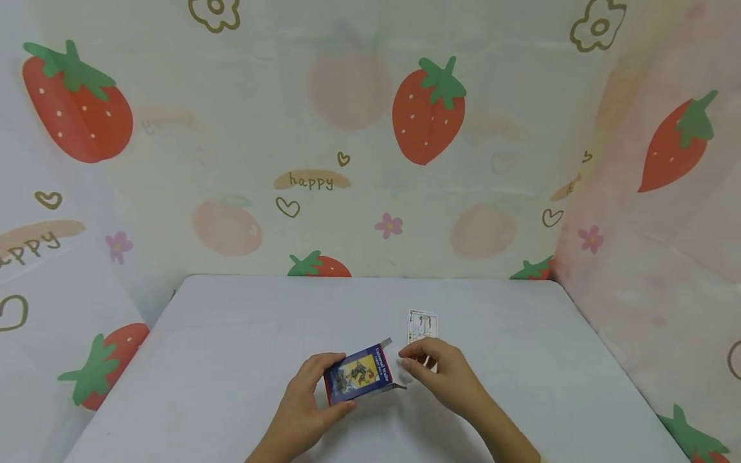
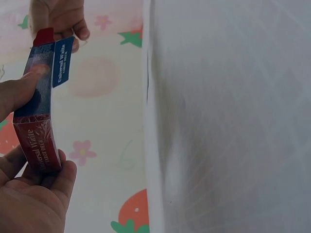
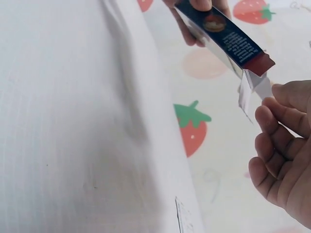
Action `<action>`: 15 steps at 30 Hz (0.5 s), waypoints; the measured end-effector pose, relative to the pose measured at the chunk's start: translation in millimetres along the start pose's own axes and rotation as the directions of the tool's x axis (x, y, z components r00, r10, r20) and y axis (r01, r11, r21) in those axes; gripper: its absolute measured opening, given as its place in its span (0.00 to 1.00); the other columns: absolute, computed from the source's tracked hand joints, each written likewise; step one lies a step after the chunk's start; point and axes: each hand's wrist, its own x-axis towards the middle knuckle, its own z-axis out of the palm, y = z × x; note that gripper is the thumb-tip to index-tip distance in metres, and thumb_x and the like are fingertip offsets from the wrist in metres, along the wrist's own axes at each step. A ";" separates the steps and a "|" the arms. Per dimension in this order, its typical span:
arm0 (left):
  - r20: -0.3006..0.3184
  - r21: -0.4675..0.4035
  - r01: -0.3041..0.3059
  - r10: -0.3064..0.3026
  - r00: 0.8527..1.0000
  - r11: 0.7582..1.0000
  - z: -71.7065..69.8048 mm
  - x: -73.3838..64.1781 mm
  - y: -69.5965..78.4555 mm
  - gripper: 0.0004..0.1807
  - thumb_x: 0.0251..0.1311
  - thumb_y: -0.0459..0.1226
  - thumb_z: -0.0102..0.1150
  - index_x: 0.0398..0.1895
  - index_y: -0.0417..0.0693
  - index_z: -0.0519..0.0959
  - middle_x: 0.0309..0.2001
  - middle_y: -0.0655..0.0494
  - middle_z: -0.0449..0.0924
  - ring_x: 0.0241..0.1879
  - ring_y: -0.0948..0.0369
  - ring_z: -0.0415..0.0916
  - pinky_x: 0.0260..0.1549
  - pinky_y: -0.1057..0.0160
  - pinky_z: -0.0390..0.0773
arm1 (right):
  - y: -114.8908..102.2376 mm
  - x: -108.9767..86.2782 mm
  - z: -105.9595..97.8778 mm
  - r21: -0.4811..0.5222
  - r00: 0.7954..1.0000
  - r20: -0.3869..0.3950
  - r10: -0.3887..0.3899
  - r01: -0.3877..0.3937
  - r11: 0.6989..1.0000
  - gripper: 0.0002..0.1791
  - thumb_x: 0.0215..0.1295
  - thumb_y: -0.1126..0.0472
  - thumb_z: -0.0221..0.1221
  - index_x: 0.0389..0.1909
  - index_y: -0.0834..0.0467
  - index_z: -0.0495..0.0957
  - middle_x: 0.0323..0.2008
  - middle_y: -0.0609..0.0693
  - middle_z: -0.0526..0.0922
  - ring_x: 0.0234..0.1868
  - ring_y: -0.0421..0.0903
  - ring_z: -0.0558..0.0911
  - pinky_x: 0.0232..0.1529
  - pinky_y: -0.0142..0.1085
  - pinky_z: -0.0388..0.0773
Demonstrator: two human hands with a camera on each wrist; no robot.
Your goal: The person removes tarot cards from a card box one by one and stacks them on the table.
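Note:
A blue and red tarot deck box [image 1: 357, 376] is gripped by my left hand [image 1: 303, 402], with the thumb along the near edge and fingers at the far edge. Its right end stands open, flaps [image 1: 386, 343] sticking out. My right hand [image 1: 442, 373] is beside that open end, fingers bent and thumb near the index finger. In the right wrist view the fingertips reach a pale flap [image 3: 262, 87]; whether they pinch it I cannot tell. A tarot card [image 1: 423, 325], or a small stack, lies face up on the table behind my right hand, which partly covers it.
The white cloth-covered table [image 1: 260, 328] runs back to a wall sheet [image 1: 359, 231] printed with strawberries. Similar printed sheets stand along the left side [image 1: 35, 283] and the right side [image 1: 642, 257].

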 end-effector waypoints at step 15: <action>0.010 -0.024 0.010 -0.010 1.000 1.000 -0.9 -0.2 2.6 0.42 0.45 0.40 0.83 0.64 0.72 0.72 0.62 0.74 0.73 0.61 0.67 0.72 0.67 0.48 0.73 | 1.0 -1.1 10.0 0.003 0.998 0.056 0.028 -0.028 1.000 0.05 0.69 0.52 0.66 0.43 0.45 0.86 0.36 0.33 0.84 0.38 0.39 0.79 0.40 0.32 0.78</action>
